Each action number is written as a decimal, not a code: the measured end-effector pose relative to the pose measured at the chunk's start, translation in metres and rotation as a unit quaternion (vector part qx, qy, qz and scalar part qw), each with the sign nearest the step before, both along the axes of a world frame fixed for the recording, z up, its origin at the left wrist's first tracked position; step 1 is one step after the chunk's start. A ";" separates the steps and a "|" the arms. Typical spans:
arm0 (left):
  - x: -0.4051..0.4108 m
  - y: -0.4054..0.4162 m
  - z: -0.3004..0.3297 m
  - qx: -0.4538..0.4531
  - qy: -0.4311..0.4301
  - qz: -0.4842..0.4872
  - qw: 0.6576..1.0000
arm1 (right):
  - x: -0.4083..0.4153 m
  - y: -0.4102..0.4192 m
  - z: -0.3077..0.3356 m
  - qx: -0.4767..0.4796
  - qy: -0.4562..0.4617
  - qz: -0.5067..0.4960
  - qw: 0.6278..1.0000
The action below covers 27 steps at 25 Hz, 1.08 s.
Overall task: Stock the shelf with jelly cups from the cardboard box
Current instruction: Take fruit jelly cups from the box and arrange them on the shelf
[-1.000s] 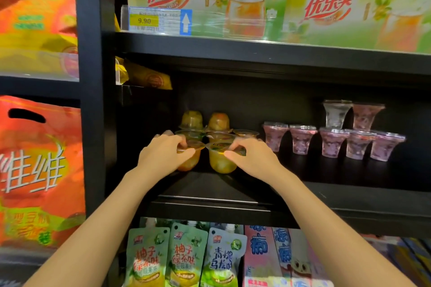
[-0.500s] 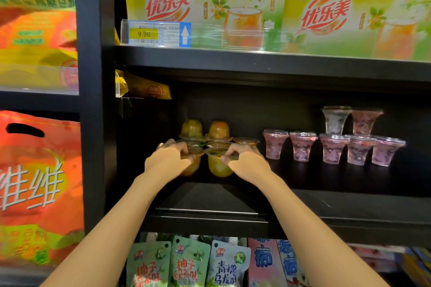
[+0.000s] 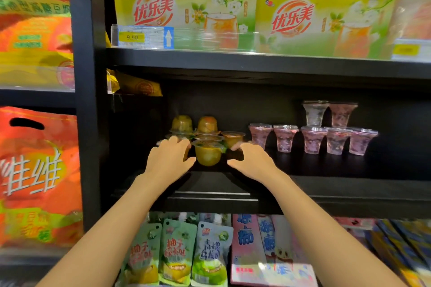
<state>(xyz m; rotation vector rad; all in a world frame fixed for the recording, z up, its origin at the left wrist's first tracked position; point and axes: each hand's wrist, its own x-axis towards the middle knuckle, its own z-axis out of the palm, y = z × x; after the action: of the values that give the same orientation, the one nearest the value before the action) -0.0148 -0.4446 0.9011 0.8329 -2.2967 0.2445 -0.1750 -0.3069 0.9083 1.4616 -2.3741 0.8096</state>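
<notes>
Several yellow and orange jelly cups [image 3: 208,155] stand clustered on the dark middle shelf [image 3: 326,168], two more stacked upside down behind them [image 3: 206,124]. My left hand [image 3: 170,159] lies with fingers spread over the left front cup, which is almost fully hidden; only an orange sliver [image 3: 187,154] shows. My right hand [image 3: 253,162] hovers just right of the front yellow cup, fingers relaxed and holding nothing. The cardboard box is out of view.
Pink jelly cups [image 3: 312,140] line the shelf to the right, two more stacked on top. Green drink multipacks [image 3: 186,11] fill the shelf above, with a 9.90 price tag [image 3: 142,37]. Pouches [image 3: 177,256] hang below. A black upright [image 3: 85,100] stands at the left.
Both hands pushed two cups deeper onto the shelf. My right hand has let go of the yellow cup and shifted right; my left hand's fingers have spread.
</notes>
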 end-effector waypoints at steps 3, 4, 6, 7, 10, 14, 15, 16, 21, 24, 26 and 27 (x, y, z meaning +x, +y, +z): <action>-0.002 0.054 -0.006 -0.031 -0.002 -0.048 0.998 | -0.004 0.057 -0.006 0.005 0.016 0.005 1.000; -0.004 0.080 -0.009 -0.031 0.001 -0.065 0.997 | -0.005 0.082 -0.010 0.008 0.021 0.006 1.000; -0.007 0.131 -0.021 -0.024 0.005 -0.102 0.994 | -0.009 0.133 -0.020 0.005 0.030 0.010 0.999; -0.009 0.157 -0.030 -0.020 0.004 -0.118 0.993 | -0.011 0.160 -0.027 -0.003 0.036 0.015 0.999; -0.015 0.222 -0.065 -0.008 -0.012 -0.174 0.985 | -0.016 0.233 -0.062 -0.026 0.050 0.038 0.998; -0.023 0.279 -0.130 0.008 -0.056 -0.235 0.970 | -0.023 0.303 -0.141 0.065 0.040 0.044 0.996; -0.026 0.288 -0.148 0.018 -0.079 -0.246 0.966 | -0.025 0.315 -0.166 0.096 0.022 0.042 0.994; -0.027 0.293 -0.169 0.033 -0.107 -0.259 0.959 | -0.027 0.327 -0.192 0.123 0.001 0.041 0.992; -0.029 0.302 -0.300 0.113 -0.216 -0.276 0.930 | -0.030 0.370 -0.334 0.252 -0.107 0.014 0.962; -0.024 0.313 -0.391 0.156 -0.300 -0.270 0.902 | -0.022 0.391 -0.421 0.322 -0.146 -0.019 0.935; -0.021 0.323 -0.448 0.191 -0.328 -0.288 0.879 | -0.017 0.405 -0.481 0.360 -0.179 -0.036 0.915; -0.019 0.328 -0.479 0.191 -0.335 -0.296 0.874 | -0.014 0.412 -0.512 0.376 -0.191 -0.047 0.905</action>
<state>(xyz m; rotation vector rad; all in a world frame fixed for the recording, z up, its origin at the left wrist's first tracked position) -0.0341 -0.1164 0.4221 0.1656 -3.1968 -0.2519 -0.1892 0.1054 0.3962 1.4959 -3.2617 0.1298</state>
